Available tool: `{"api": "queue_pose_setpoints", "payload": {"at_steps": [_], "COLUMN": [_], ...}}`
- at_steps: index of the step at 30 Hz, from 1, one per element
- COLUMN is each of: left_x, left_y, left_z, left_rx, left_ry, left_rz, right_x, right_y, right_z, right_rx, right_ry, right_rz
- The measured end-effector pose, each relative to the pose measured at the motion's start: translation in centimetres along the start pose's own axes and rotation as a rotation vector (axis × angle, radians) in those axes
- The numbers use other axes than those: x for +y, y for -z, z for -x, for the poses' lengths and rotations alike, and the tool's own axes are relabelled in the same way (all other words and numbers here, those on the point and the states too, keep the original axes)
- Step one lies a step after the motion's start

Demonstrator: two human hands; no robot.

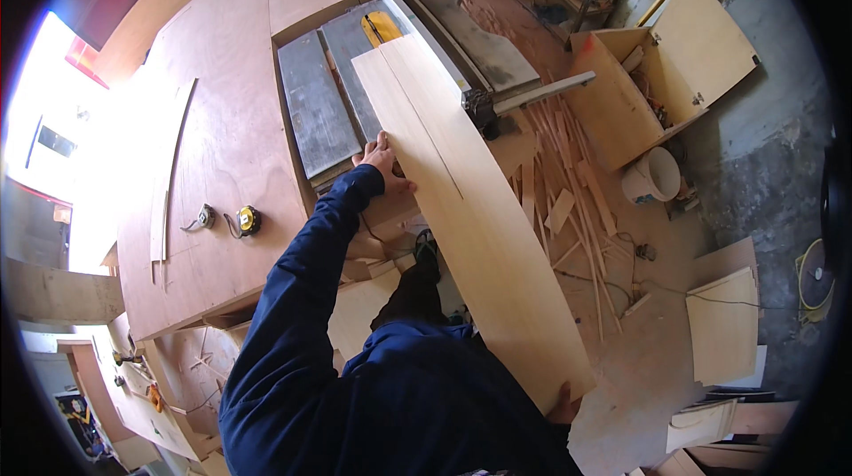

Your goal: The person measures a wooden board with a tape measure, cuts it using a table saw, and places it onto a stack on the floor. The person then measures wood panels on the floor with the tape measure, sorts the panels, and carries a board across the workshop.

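Observation:
A long, pale plywood board [484, 236] slants from the table saw [324, 108] back toward my right side. A thin dark slit, like a saw cut, runs from its far end to about mid-length. The board's far part lies on the grey saw top, against the metal rip fence [430, 41]. At its left edge, beside the front of the saw, my left hand [383, 162] grips with bent fingers. My right hand [565, 405] is closed around the near end, partly hidden by the board. A yellow insert [381, 28] sits in the saw top past the board; no blade shows clearly.
Left of the saw, a broad wooden worktop [222, 139] bears two tape measures [248, 220] and thin strips [173, 174]. Wood offcuts [577, 183] litter the floor at right, near a white bucket [652, 176] and an open wooden cabinet [635, 86]. A cable [674, 290] crosses the floor.

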State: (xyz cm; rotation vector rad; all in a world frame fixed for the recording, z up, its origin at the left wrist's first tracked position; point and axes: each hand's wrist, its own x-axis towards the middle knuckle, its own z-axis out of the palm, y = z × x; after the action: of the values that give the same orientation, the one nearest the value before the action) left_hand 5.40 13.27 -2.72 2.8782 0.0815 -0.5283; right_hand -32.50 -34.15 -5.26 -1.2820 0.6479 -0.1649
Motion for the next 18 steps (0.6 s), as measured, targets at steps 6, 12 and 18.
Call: {"api": "queue_pose_setpoints", "payload": {"at_steps": [6, 12, 18], "left_x": [1.2, 3.6, 6.4], "left_y": [0.3, -3.5, -2.7], "left_z": [-0.4, -1.9, -0.1], "left_rx": [0.03, -0.01, 0.007], "left_ry": [0.069, -0.33, -0.2], "left_rz": [-0.069, -0.087, -0.124], "right_x": [0.6, 1.7, 1.4], "right_y": [0.7, 1.2, 0.8], "right_z": [-0.3, -0.2, -0.2], "right_rx": [-0.005, 0.065, 0.035], "right_ry": [0.018, -0.007, 0.0], "right_rz": [0.089, 0.013, -0.021]}}
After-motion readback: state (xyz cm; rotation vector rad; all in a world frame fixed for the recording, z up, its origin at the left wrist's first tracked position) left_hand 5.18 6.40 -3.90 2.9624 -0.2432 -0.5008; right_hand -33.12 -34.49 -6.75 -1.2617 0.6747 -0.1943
